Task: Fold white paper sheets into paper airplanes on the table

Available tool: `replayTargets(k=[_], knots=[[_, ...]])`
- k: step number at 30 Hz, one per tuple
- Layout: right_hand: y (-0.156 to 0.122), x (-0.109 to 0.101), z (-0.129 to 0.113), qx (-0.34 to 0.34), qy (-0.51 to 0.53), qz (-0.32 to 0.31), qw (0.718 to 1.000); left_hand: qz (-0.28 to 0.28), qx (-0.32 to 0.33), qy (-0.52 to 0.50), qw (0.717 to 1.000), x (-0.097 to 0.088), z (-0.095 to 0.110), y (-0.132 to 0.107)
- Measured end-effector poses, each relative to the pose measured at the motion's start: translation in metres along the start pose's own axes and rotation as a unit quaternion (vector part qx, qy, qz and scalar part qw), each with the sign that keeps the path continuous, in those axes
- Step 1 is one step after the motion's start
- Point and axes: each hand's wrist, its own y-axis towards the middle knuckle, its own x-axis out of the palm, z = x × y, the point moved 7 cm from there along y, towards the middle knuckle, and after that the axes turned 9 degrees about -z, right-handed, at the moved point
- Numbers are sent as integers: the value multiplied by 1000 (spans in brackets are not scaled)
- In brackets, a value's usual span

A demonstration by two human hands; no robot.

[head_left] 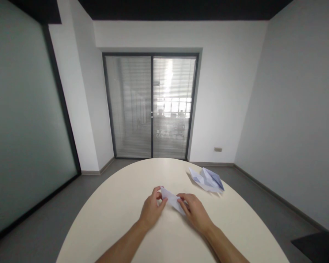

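A small folded piece of white paper [172, 199] lies on the round cream table [120, 212] in front of me. My left hand [151, 210] pinches its left end with the fingertips closed on the paper. My right hand [195, 212] presses on its right end, fingers curled over the edge. Both forearms reach in from the bottom of the view.
Several folded white and bluish paper pieces [207, 179] lie near the table's far right edge. Beyond the table are a grey floor, a glass door with blinds [151, 106], white walls, a frosted glass wall on the left and a dark object [318, 246] at bottom right.
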Motion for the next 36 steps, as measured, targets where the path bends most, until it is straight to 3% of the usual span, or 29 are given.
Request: replayTargets(k=[2,5,7,10,12,15,20,27,36], knots=[[0,1,-2,-20,-16,-7,1000,39,20,34,998,-7,5,-1],[1,3,-3,-31,-34,-16,999,82,106,136,982,-14,25,-5],[1,5,-5,-33,-40,-22,998,37,165,207,964,-7,38,-7],[1,7,-7,-35,-40,-33,998,-90,193,256,943,14,45,-10],[1,8,-8,-31,-37,-39,998,-150,176,262,937,24,43,-12],[0,8,-6,-19,-37,-49,998,-182,132,254,941,30,36,-13],[3,7,-10,-29,-39,-57,997,-185,72,252,947,26,24,-10],[5,20,-23,-79,8,-133,988,-182,31,274,944,21,14,-7],[4,44,5,-14,5,-185,983,-200,21,268,942,21,9,-8]])
